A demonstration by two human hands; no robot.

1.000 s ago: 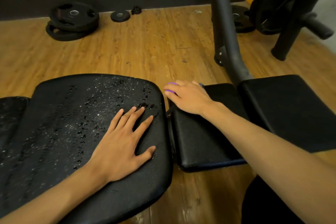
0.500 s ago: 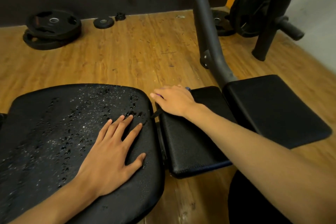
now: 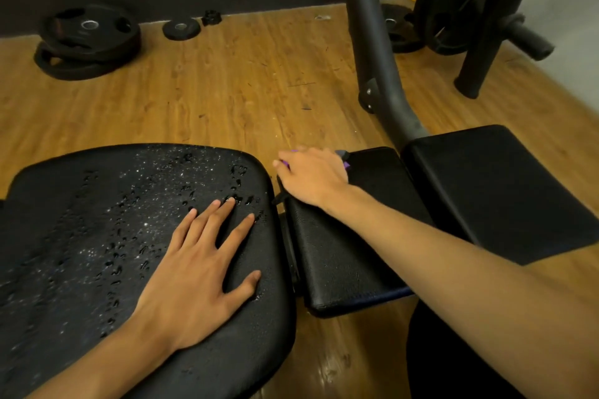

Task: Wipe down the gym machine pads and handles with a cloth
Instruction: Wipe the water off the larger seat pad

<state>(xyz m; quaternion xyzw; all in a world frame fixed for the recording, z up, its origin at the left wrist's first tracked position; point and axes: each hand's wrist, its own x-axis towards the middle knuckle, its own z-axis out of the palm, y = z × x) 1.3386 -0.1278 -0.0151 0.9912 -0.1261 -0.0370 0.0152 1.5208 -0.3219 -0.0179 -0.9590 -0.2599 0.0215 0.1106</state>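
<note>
The left hand point(image 3: 194, 275) lay flat, fingers spread, on the wet pad point(image 3: 81, 236); right of it, the right hand point(image 3: 312, 176) covered a purple cloth point(image 3: 346, 166) (grip impossible to tell).

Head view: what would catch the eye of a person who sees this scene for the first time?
The big black pad at lower left, speckled with water drops, stands out first, with the left hand spread flat on it. Beside it, the right hand lies over a purple cloth at the far edge of the smaller pad. Black weight plates lie on the floor at upper left.
</note>
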